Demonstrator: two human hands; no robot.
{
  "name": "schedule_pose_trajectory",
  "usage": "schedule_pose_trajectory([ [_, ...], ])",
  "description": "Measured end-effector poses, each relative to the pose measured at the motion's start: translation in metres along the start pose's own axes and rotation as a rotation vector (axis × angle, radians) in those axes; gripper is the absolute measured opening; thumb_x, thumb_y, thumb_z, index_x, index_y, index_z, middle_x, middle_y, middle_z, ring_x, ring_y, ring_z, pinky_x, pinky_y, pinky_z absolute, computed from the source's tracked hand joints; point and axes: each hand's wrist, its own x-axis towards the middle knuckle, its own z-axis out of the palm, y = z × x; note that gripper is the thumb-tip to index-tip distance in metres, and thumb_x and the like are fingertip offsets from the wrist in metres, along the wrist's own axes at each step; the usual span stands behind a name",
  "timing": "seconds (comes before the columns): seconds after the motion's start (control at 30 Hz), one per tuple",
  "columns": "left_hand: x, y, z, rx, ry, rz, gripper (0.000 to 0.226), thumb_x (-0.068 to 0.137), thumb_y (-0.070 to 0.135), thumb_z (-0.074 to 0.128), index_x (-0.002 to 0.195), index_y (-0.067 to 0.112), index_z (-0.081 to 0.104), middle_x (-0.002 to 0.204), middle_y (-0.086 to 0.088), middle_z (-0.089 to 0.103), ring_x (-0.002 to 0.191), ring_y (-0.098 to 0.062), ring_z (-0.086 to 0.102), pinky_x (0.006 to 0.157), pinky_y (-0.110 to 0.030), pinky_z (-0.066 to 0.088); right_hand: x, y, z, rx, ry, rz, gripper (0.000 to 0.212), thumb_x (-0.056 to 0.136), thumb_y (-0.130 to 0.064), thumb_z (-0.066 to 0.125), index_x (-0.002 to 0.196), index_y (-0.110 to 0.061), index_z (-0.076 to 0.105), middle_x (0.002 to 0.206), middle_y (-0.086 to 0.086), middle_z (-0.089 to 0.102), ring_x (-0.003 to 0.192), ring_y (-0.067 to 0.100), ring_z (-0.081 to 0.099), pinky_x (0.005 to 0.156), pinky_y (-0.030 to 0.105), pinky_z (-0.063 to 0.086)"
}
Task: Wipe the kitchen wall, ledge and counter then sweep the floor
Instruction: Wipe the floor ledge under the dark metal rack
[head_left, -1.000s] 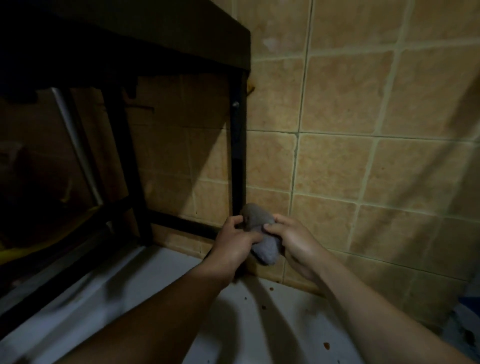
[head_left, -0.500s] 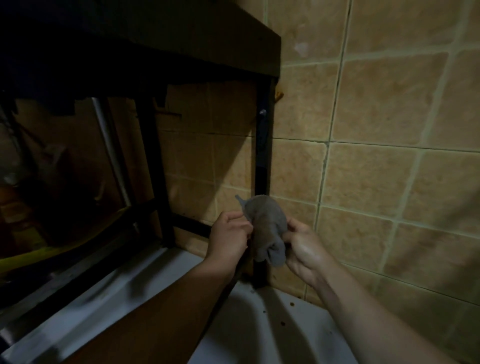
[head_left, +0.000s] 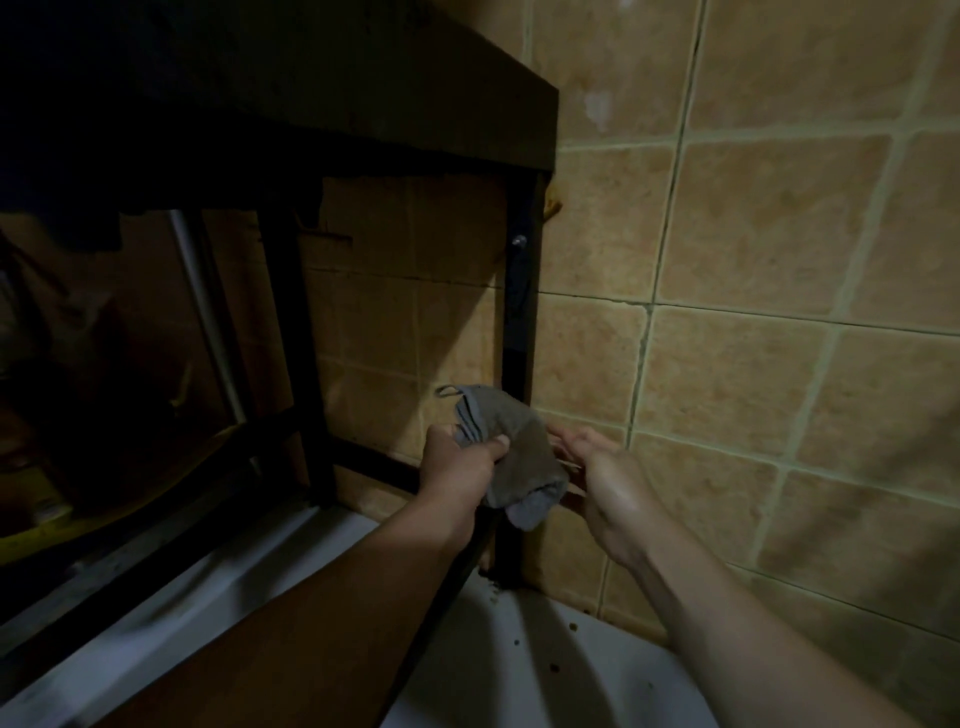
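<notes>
In the head view, the right hand (head_left: 605, 480) has let go of the crumpled grey cloth (head_left: 511, 457), fingers now straight beside it; half a second earlier both hands gripped it. The left hand (head_left: 457, 462) pinches the cloth in a closed fist, just off the tan tiled wall (head_left: 753, 249). Wiping looks about to resume. Below, the white counter (head_left: 545, 675) carries dark crumbs; a black metal shelf frame (head_left: 517, 312) stands against the dim wall.

Black metal rack frame (head_left: 517, 312), upright post against the tiles, one screw (head_left: 518, 240) showing on the post; dark shelf board (head_left: 415, 98) on top; pale vertical pipe (head_left: 205, 312) behind the frame at left, dimly lit.
</notes>
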Motion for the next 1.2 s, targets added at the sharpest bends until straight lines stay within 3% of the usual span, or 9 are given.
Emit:
schedule_pose_trajectory([
  [0.07,0.003,0.0,-0.002,-0.01,0.021,-0.02,0.039,0.083,0.012,0.069,0.116,0.009,0.049,0.112,-0.014,0.061,0.098,-0.031,0.062,0.086,-0.044,0.054,0.0,-0.002,0.007,-0.041,-0.074,-0.013,0.014,0.097,-0.012,0.049,0.104,-0.013,0.061,0.09,0.003,0.064,0.084,0.015,0.061,0.07,0.026,0.048],
  [0.17,0.008,0.002,-0.007,-0.051,-0.001,-0.069,0.027,0.083,0.008,0.068,0.108,0.008,0.059,0.102,-0.014,0.067,0.089,-0.031,0.065,0.08,-0.043,0.056,0.004,-0.002,0.02,-0.155,-0.085,-0.054,0.025,0.091,0.008,0.049,0.109,-0.008,0.055,0.08,0.001,0.062,0.073,0.011,0.06,0.059,0.019,0.048],
  [0.33,0.016,0.014,-0.013,-0.192,-0.081,-0.121,0.019,0.095,0.023,0.052,0.111,0.012,0.056,0.107,-0.017,0.064,0.099,-0.034,0.062,0.09,-0.049,0.05,0.017,-0.004,0.038,-0.204,-0.009,-0.112,0.029,0.09,0.008,0.05,0.113,-0.009,0.056,0.083,-0.005,0.059,0.073,0.007,0.058,0.057,0.02,0.045],
  [0.47,0.039,0.019,-0.013,-0.107,0.104,-0.007,0.016,0.093,0.016,0.055,0.109,0.015,0.05,0.109,-0.014,0.061,0.099,-0.033,0.06,0.091,-0.052,0.049,0.032,-0.013,0.048,-0.179,0.029,-0.116,0.028,0.094,-0.008,0.052,0.122,-0.014,0.054,0.107,0.003,0.06,0.095,0.017,0.057,0.075,0.026,0.047],
  [0.57,0.052,0.019,-0.011,-0.076,0.175,0.073,0.018,0.088,0.016,0.063,0.097,0.023,0.049,0.101,-0.007,0.059,0.096,-0.028,0.059,0.092,-0.05,0.049,0.046,-0.02,0.046,-0.237,0.065,-0.196,0.037,0.094,-0.003,0.048,0.131,-0.013,0.05,0.128,0.007,0.054,0.117,0.02,0.05,0.095,0.03,0.041],
  [0.8,0.068,0.013,-0.001,-0.027,0.224,0.224,0.03,0.082,0.008,0.068,0.101,0.023,0.051,0.1,-0.002,0.061,0.097,-0.022,0.059,0.093,-0.04,0.048,0.062,-0.012,0.038,-0.383,0.077,-0.305,0.039,0.091,0.001,0.052,0.126,-0.017,0.053,0.126,0.001,0.053,0.11,0.011,0.048,0.088,0.023,0.038],
  [0.9,0.074,0.026,0.002,0.037,0.294,0.312,0.027,0.084,0.008,0.066,0.102,0.021,0.05,0.088,0.004,0.056,0.089,-0.019,0.055,0.085,-0.032,0.047,0.067,-0.016,0.033,-0.444,0.136,-0.355,0.04,0.09,0.0,0.053,0.125,-0.019,0.053,0.122,0.003,0.055,0.106,0.014,0.052,0.085,0.023,0.041],
  [1.0,0.08,0.044,0.005,0.074,0.333,0.422,0.022,0.085,0.009,0.064,0.103,0.014,0.053,0.092,-0.001,0.057,0.089,-0.021,0.055,0.087,-0.032,0.047,0.071,-0.03,0.033,-0.458,0.148,-0.412,0.04,0.09,0.0,0.052,0.124,-0.021,0.053,0.119,0.002,0.055,0.105,0.013,0.052,0.083,0.023,0.04],
  [1.2,0.091,0.066,0.021,0.194,0.318,0.549,0.014,0.089,0.013,0.06,0.103,0.011,0.056,0.094,-0.002,0.057,0.094,-0.021,0.057,0.085,-0.025,0.043,0.079,-0.05,0.046,-0.504,0.127,-0.514,0.045,0.092,0.003,0.046,0.128,-0.023,0.051,0.123,-0.002,0.052,0.111,0.01,0.049,0.093,0.022,0.043],
])
